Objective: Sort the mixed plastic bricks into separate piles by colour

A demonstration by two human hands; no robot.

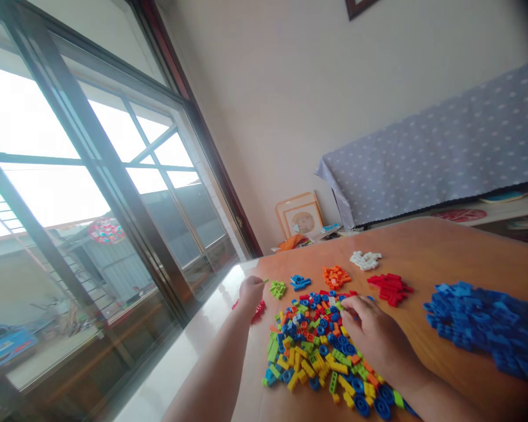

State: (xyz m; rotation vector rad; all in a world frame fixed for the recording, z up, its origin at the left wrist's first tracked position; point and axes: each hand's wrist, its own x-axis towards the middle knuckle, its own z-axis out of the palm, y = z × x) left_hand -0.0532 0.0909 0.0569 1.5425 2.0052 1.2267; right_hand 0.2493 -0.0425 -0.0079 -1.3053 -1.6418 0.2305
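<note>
My left hand (250, 291) reaches out to the far left edge of the table, its fingers curled over a small cluster of red bricks (258, 310); what it holds, if anything, is hidden. My right hand (369, 331) rests palm down on the big mixed pile of coloured bricks (310, 351), fingers bent into the pile at its far side. Sorted heaps lie beyond: green (277, 288), small blue (300, 282), orange (335, 276), white (365, 259), red (391, 287) and a large blue heap (484, 325).
The wooden table (422, 246) stands beside a large window (92, 193) on the left. A pale sill runs along the table's left edge. Behind the table are a cloth-covered piece of furniture (444, 158) and picture frames (299, 217) on the floor.
</note>
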